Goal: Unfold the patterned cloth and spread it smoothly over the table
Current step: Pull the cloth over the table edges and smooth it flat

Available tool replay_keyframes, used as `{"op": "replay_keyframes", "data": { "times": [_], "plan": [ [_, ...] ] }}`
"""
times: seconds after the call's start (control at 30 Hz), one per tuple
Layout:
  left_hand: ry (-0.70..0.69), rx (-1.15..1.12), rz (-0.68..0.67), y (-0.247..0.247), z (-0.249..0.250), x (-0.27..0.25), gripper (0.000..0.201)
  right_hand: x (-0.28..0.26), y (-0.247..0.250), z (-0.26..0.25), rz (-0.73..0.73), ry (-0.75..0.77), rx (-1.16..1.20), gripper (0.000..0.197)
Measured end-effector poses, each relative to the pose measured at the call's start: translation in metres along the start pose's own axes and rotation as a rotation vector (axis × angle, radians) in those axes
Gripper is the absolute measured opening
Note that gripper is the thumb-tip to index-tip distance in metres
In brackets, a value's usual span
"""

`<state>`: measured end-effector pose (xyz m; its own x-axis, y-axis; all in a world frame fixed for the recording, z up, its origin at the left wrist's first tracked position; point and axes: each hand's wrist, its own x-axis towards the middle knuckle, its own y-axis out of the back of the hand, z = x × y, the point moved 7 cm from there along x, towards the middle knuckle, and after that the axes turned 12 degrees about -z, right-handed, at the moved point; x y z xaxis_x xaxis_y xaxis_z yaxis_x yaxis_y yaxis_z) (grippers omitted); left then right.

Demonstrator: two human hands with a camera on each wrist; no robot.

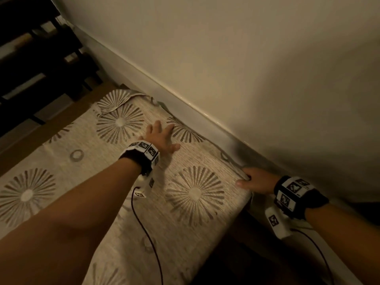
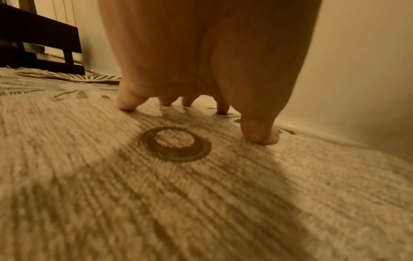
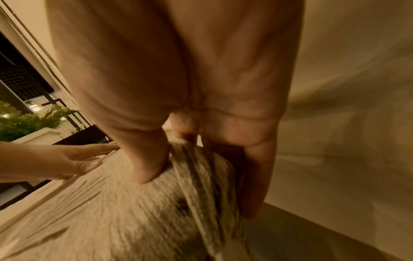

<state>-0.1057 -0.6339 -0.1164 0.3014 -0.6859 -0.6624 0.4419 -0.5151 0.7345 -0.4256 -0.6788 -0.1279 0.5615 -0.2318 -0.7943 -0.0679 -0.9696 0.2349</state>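
Observation:
A beige cloth (image 1: 107, 182) with grey sunburst and ring prints lies spread over the table. Its far left corner (image 1: 115, 101) is folded back on itself. My left hand (image 1: 162, 136) rests flat on the cloth near the wall, fingers straight and spread; in the left wrist view the fingertips (image 2: 127, 106) press the cloth (image 2: 156, 194) beyond a ring print. My right hand (image 1: 255, 179) grips the cloth's edge at the near right corner by the wall. The right wrist view shows the thumb on top and the fingers (image 3: 257, 176) behind the bunched edge (image 3: 201, 176).
A pale wall (image 1: 226, 58) runs close along the table's right side. Bare wooden tabletop (image 1: 41, 128) shows beyond the cloth's left edge. Dark slatted furniture (image 1: 30, 58) stands at the far left. Cables (image 1: 144, 227) trail from both wrist bands over the cloth.

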Motion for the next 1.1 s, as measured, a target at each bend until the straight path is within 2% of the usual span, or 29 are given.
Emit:
{"op": "replay_keyframes", "data": {
  "times": [0.07, 0.13, 0.17, 0.23, 0.3, 0.37, 0.47, 0.53, 0.6, 0.7, 0.8, 0.87, 0.9, 0.93, 1.0, 1.03, 1.1],
  "plan": [
    [-0.013, 0.044, 0.023, 0.009, 0.008, -0.004, 0.078, -0.004, 0.006, -0.005, 0.068, 0.008, -0.050, 0.017],
    [-0.083, 0.184, 0.089, 0.014, 0.036, -0.012, 0.072, -0.005, 0.012, -0.008, 0.143, 0.002, -0.100, 0.025],
    [-0.165, 0.230, 0.091, 0.011, 0.055, -0.016, 0.072, -0.005, 0.014, -0.009, 0.160, -0.007, -0.110, 0.027],
    [-0.291, 0.201, -0.045, -0.012, 0.088, -0.023, 0.077, -0.004, 0.016, -0.009, 0.155, -0.010, -0.101, 0.017],
    [-0.262, 0.160, -0.161, -0.035, 0.096, -0.024, 0.084, -0.006, 0.015, -0.006, 0.127, -0.034, -0.070, 0.004],
    [-0.224, 0.162, -0.141, -0.041, 0.094, -0.023, 0.084, -0.008, 0.015, 0.003, 0.090, -0.094, -0.083, 0.006],
    [-0.229, 0.143, -0.152, -0.036, 0.093, -0.023, 0.082, -0.011, 0.013, 0.020, 0.047, -0.243, -0.228, 0.018],
    [-0.217, 0.139, -0.181, -0.036, 0.093, -0.023, 0.082, -0.013, 0.015, 0.031, 0.082, -0.311, -0.252, 0.023],
    [-0.202, 0.138, -0.186, -0.036, 0.093, -0.024, 0.083, -0.014, 0.020, 0.038, 0.135, -0.365, -0.273, 0.016],
    [-0.199, 0.143, -0.176, -0.036, 0.096, -0.027, 0.082, -0.015, 0.025, 0.047, 0.222, -0.419, -0.268, 0.027],
    [-0.186, 0.159, -0.175, -0.036, 0.098, -0.032, 0.085, -0.009, 0.030, 0.045, 0.367, -0.310, -0.096, 0.024],
    [-0.177, 0.152, -0.146, -0.035, 0.099, -0.034, 0.089, -0.005, 0.034, 0.028, 0.466, -0.105, 0.049, 0.022],
    [-0.174, 0.153, -0.116, -0.034, 0.100, -0.037, 0.092, -0.003, 0.034, 0.015, 0.471, 0.003, 0.073, 0.021],
    [-0.173, 0.154, -0.082, -0.033, 0.100, -0.039, 0.096, -0.001, 0.031, -0.002, 0.441, 0.107, 0.042, 0.025],
    [-0.188, 0.136, -0.013, -0.031, 0.099, -0.045, 0.099, 0.004, 0.015, -0.033, 0.278, 0.214, -0.102, 0.038],
    [-0.194, 0.115, 0.011, -0.032, 0.096, -0.048, 0.097, 0.008, 0.004, -0.043, 0.176, 0.224, -0.156, 0.042],
    [-0.174, 0.086, 0.030, -0.033, 0.082, -0.055, 0.092, 0.015, -0.009, -0.044, 0.042, 0.136, -0.239, 0.042]
  ]
}}
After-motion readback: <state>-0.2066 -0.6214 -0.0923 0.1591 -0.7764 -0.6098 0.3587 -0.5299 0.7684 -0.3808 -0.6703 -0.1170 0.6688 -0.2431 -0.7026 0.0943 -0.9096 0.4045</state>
